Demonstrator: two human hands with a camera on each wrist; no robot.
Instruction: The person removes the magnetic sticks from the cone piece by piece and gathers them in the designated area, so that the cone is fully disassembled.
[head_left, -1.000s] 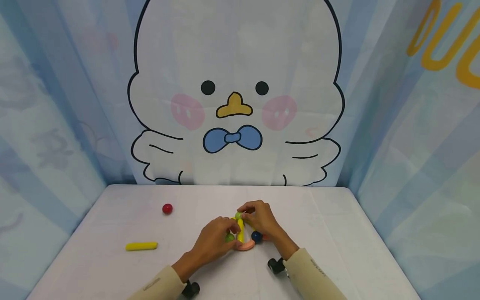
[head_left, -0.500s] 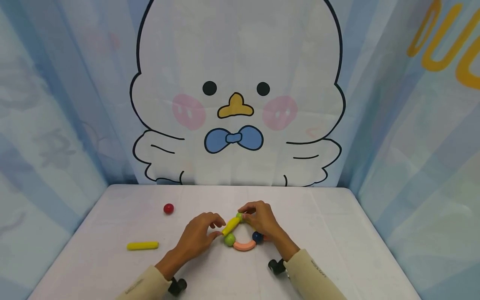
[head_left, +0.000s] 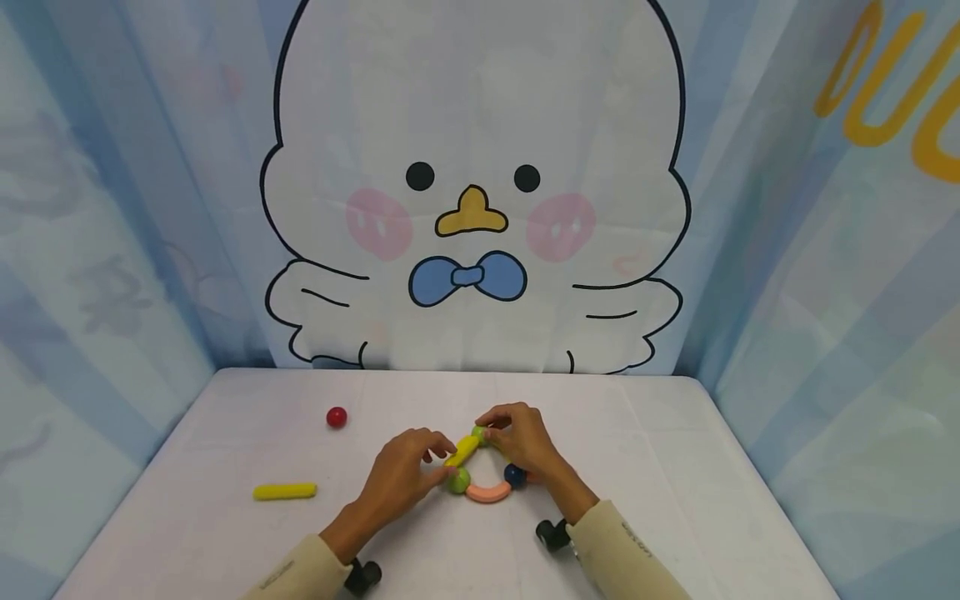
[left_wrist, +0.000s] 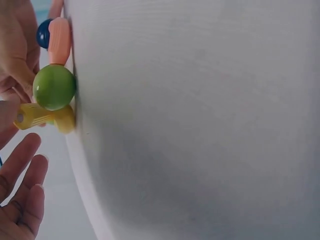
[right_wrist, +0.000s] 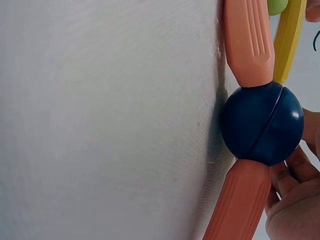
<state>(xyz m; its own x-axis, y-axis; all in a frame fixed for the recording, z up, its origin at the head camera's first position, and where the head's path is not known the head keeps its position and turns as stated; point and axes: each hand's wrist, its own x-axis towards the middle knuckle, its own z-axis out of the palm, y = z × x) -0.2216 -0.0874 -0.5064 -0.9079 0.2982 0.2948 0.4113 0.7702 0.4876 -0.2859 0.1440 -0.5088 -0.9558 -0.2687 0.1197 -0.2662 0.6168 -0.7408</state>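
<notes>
The head view looks forward and down over the surface (head_left: 187, 542) from farther back; both wrist views look from close and low, turned sideways, sharing the dark-blue ball (right_wrist: 262, 125).

The lower orange stick (right_wrist: 237, 205) runs out of the right wrist view at 6 o'clock; in the head view, the right hand (head_left: 522, 437) hides nearly all of it and part of the far green ball (head_left: 478, 432). The yellow lettering (head_left: 885, 125) is cropped at 2 o'clock, the sleeves (head_left: 626, 550) at 5 and 7, their print unreadably small.
</notes>
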